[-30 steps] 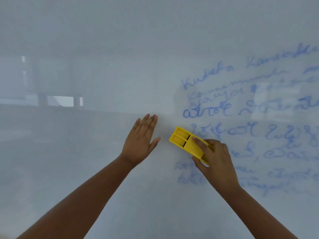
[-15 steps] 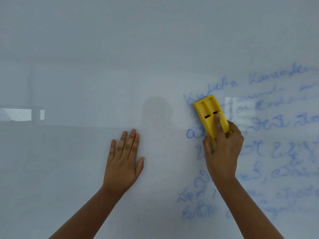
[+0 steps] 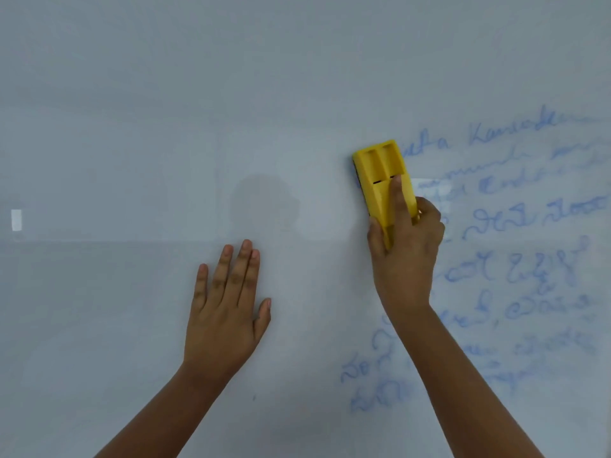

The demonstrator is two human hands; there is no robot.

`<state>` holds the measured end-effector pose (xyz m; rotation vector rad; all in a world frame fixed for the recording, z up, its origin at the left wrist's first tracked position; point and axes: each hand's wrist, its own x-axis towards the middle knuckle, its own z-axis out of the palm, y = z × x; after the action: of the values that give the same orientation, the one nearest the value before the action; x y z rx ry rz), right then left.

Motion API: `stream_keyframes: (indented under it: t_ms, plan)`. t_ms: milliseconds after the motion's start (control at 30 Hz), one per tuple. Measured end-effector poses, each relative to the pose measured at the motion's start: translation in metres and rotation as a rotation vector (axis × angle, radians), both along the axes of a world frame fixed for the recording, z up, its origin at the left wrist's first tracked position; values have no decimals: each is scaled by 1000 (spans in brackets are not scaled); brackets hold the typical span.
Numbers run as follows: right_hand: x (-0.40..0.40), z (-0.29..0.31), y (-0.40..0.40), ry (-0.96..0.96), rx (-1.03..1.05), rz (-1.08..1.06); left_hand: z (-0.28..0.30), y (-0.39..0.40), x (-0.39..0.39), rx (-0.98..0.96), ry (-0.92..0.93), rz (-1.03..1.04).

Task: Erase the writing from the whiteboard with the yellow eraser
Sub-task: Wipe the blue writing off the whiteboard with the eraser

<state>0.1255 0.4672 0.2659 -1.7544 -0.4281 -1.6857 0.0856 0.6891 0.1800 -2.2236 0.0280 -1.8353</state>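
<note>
The right hand point(image 3: 405, 259) gripped the yellow eraser point(image 3: 383, 183) right of centre, at the blue writing point(image 3: 515, 266); the left hand point(image 3: 224, 319) lay open, flat on the whiteboard point(image 3: 132, 127); firm, overlapping strokes would probably serve best.

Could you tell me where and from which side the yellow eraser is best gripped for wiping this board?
Probably the lower half of the yellow eraser, from below, as the right hand does: its long narrow body stands nearly upright, so the sides fit between thumb and fingers.
</note>
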Motion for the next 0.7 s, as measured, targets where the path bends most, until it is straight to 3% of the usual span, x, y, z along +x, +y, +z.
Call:
stream_keyframes:
  t_ms: [200,400,600,700]
  plan:
    - [-9,-54,-1,-10,-210,-21,-1,3,1,14,8,-6]
    - [7,5,-20,39,83,-42,-2,3,0,10,4,-12]
    - [1,-30,-12,23,-60,-53,-2,4,1,11,9,-19]
    - [12,0,-41,67,104,-15,-3,5,1,19,8,-16]
